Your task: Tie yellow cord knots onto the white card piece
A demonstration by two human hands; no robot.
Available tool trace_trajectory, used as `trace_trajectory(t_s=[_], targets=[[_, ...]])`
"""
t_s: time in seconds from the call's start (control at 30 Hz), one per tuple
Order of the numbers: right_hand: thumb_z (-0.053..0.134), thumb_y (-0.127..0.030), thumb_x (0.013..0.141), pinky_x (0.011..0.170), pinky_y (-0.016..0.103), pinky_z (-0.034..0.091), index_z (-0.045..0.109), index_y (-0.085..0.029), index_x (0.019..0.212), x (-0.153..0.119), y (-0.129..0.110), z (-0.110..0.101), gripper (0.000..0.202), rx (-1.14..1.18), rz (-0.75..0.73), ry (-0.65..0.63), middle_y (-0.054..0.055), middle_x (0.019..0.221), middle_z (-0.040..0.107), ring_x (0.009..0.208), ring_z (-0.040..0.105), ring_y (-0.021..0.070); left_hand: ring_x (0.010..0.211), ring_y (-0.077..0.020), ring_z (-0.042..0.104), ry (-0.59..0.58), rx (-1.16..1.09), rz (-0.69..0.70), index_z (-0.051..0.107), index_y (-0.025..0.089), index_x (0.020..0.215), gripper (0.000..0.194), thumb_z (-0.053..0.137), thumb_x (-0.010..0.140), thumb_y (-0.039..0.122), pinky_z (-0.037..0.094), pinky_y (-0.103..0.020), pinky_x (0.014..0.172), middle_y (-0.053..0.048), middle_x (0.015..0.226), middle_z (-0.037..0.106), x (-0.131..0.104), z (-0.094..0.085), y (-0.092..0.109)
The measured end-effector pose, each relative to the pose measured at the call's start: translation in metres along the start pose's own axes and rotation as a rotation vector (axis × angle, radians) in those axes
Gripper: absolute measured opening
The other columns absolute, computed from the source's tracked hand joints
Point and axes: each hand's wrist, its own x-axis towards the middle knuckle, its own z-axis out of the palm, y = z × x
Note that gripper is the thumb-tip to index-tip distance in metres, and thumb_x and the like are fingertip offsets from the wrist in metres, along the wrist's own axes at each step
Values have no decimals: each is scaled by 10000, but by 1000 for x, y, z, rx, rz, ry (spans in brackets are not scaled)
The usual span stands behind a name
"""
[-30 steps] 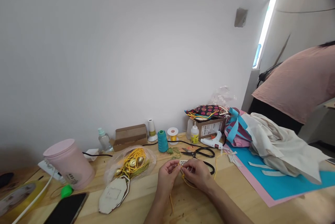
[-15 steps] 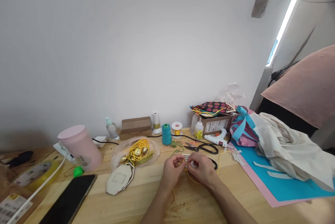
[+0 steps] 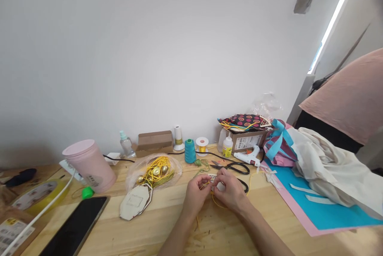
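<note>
Close together over the wooden table, both hands pinch a thin yellow cord (image 3: pixel 220 205). My left hand (image 3: pixel 196 192) is closed, with the cord between thumb and forefinger and one end hanging below it. My right hand (image 3: pixel 229 189) is closed on the same cord a short way to the right. A loop of it droops beneath the fingers, and a strand runs off to the right. Behind the hands lies a small white patterned piece (image 3: pixel 212 176), partly hidden. Black-handled scissors (image 3: pixel 236 167) rest just beyond, near some green thread (image 3: pixel 202 163).
At left stand a pink cup (image 3: pixel 91 166) and a phone (image 3: pixel 74 228). A plastic bag of yellow cord and gold bells (image 3: pixel 158 170) lies beside octagonal card pieces (image 3: pixel 135 203). A teal thread cone (image 3: pixel 190 151), glue bottle (image 3: pixel 227 147) and glue gun (image 3: pixel 249 156) line the back; fabric (image 3: pixel 326 168) covers the right.
The view has shifted slightly. Both hands keep nearly the same place and pinch on the yellow cord, with only small finger movement.
</note>
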Motion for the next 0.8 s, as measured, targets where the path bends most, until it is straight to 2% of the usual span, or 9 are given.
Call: trace_trajectory(t_s=[0.27,0.5,0.67,0.8], targets=[[489,-209,632,559,193,343,571,-204,656,0,0,-3,86,-9,41,-29,-8,697,501,634,485,110,697,-181,580,-8,30,13,607,126,728,182,622,565,205,443,-276,649,-70,735,642,0,0,-1],[499,-195,607,539,190,330,555,-190,583,0,3,0,61,17,71,-33,-11,663,504,604,471,103,674,-165,575,-23,46,25,606,132,741,166,594,581,174,443,-249,609,-60,727,637,-3,1,2],[516,-210,592,486,187,315,554,-167,558,3,9,3,67,222,107,-40,-16,602,471,542,420,93,649,-150,559,-27,92,29,625,143,731,169,596,569,181,425,-229,586,-47,720,632,-4,2,6],[517,-204,579,424,184,282,550,-146,526,5,9,4,85,460,231,-88,-20,567,454,464,364,71,570,-124,531,-35,111,26,627,143,729,181,605,570,227,398,-202,506,-37,690,623,-5,3,6]])
